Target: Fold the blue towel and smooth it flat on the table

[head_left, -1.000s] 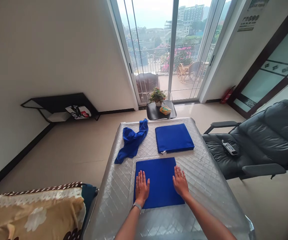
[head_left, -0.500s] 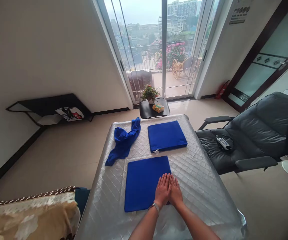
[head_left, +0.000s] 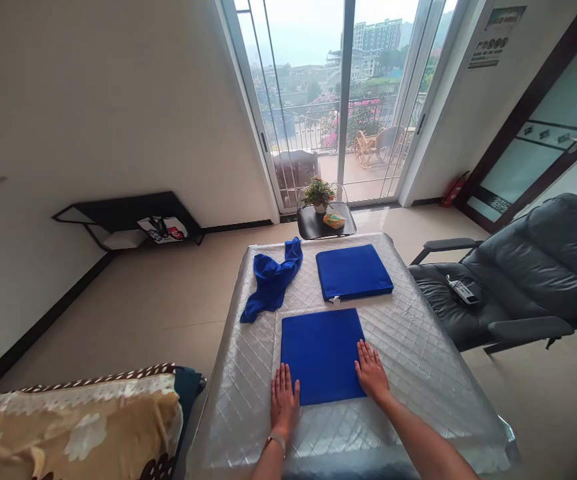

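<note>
A blue cloth folded into a flat rectangle (head_left: 322, 350) lies before me on the silver quilted surface (head_left: 418, 400). At its near left edge rests my left hand (head_left: 284, 400), palm down with the fingers out straight. My right hand (head_left: 372, 370) lies flat over the cloth's right edge, fingers stretched. Neither hand grips anything. Just beyond is a neat stack of folded blue cloths (head_left: 353, 270) with a small white tag on its near edge. Left of the stack sits a crumpled blue cloth (head_left: 272, 277).
A black chair (head_left: 308, 228) past the far edge bears a potted plant (head_left: 319, 193) and a yellow packet (head_left: 335, 220). On the right stands a black armchair (head_left: 523, 267) with a power strip (head_left: 463, 291) on its seat. Patterned bedding (head_left: 83, 427) is at lower left.
My hands were together on the cloth's right side. Now they are apart, the left moved to the left edge, the right slightly outward. The whole view has shifted a little.
</note>
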Action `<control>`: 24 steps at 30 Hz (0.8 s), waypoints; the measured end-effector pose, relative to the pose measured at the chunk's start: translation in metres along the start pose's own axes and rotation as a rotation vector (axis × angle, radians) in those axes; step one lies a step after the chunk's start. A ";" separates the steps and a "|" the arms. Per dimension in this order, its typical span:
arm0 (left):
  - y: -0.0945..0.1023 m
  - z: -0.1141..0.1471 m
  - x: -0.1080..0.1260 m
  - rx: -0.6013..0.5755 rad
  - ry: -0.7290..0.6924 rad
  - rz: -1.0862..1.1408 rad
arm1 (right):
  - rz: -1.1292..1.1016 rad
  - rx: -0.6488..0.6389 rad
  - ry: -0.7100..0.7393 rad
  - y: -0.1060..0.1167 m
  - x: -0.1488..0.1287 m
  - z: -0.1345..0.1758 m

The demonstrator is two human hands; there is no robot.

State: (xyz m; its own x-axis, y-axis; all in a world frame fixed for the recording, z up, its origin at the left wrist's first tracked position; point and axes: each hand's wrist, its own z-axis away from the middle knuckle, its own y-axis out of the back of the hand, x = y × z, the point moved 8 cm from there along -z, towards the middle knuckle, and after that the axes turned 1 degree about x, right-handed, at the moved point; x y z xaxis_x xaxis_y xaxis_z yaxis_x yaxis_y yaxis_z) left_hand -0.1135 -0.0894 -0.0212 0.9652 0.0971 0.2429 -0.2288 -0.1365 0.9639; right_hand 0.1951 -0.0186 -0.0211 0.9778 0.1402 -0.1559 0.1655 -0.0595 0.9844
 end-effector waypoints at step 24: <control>-0.030 0.035 0.212 -0.360 -0.579 0.196 | -0.007 -0.105 0.162 0.000 -0.007 0.089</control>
State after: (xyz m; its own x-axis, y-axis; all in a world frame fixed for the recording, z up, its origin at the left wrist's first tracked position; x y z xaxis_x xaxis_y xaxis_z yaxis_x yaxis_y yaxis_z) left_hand 0.1024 -0.0998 -0.0023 0.7913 -0.4497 0.4143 -0.3362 0.2458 0.9091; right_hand 0.1994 -0.1079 -0.0272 0.9418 0.2979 -0.1558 0.1494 0.0445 0.9878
